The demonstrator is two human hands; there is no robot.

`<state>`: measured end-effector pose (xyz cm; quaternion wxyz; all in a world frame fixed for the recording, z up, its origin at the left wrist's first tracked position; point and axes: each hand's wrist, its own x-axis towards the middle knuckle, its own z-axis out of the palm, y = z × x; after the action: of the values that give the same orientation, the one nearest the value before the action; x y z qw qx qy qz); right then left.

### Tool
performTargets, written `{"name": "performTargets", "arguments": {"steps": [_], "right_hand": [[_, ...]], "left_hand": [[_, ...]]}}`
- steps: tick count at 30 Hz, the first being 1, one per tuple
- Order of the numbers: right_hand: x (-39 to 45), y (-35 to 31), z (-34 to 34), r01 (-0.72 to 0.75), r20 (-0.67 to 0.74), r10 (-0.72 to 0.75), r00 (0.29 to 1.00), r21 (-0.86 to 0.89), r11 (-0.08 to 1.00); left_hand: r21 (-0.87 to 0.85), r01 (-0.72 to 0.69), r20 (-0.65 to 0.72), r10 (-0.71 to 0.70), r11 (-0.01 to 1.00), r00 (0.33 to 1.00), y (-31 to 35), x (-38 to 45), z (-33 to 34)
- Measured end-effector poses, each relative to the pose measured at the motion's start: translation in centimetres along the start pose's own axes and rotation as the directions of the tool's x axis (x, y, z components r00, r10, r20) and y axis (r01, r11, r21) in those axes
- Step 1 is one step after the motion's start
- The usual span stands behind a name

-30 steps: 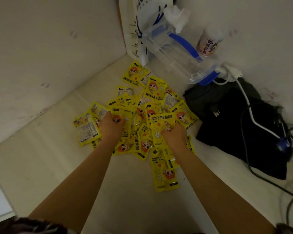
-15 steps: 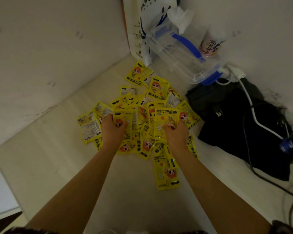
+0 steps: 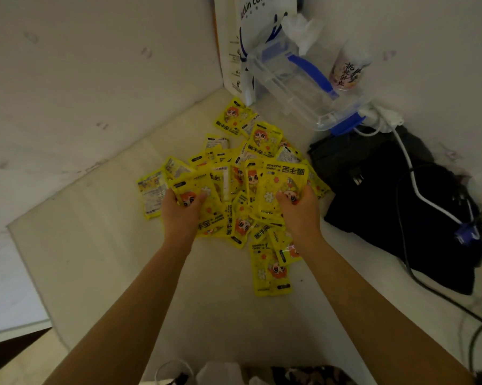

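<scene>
A heap of several yellow hand-warmer packets (image 3: pixel 242 173) lies on a pale surface in a wall corner. My left hand (image 3: pixel 180 215) grips a bunch of packets at the heap's left side, thumb on top of one (image 3: pixel 195 187). At the heap's right side my right hand (image 3: pixel 301 211) grips another bunch, with one packet (image 3: pixel 285 176) standing up above the fingers. Single packets lie loose near me (image 3: pixel 270 269) and toward the corner (image 3: pixel 231 118).
A clear plastic box with blue handle and clips (image 3: pixel 298 79) leans tilted in the corner, with a white paper bag (image 3: pixel 242 37) behind and a cup (image 3: pixel 349 69) beside it. Black cloth (image 3: pixel 395 218) with white and black cables (image 3: pixel 417 190) lies to the right.
Both hands have gathered packets and lifted them slightly off the heap; the packet in my right hand now stands more upright.
</scene>
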<state>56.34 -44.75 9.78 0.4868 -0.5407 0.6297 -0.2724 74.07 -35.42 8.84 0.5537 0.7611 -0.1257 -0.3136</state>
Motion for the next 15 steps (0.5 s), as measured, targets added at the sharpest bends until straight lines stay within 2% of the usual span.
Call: {"name": "performTargets", "arguments": {"steps": [7,15], "right_hand": [[-4.2,1.9,-2.5,-0.094,0.047,0.090,0.995,0.081,0.992],[-11.8,4.8,-3.0,-0.143,-0.015,0.145,0.989,0.084,0.986]], "left_hand": [[-0.079,0.126,0.020,-0.124,0.989,0.992,-1.8,-5.0,-1.7],[-0.063,0.154,0.216,-0.137,0.986,0.967,-4.0,-9.4,-5.7]]}}
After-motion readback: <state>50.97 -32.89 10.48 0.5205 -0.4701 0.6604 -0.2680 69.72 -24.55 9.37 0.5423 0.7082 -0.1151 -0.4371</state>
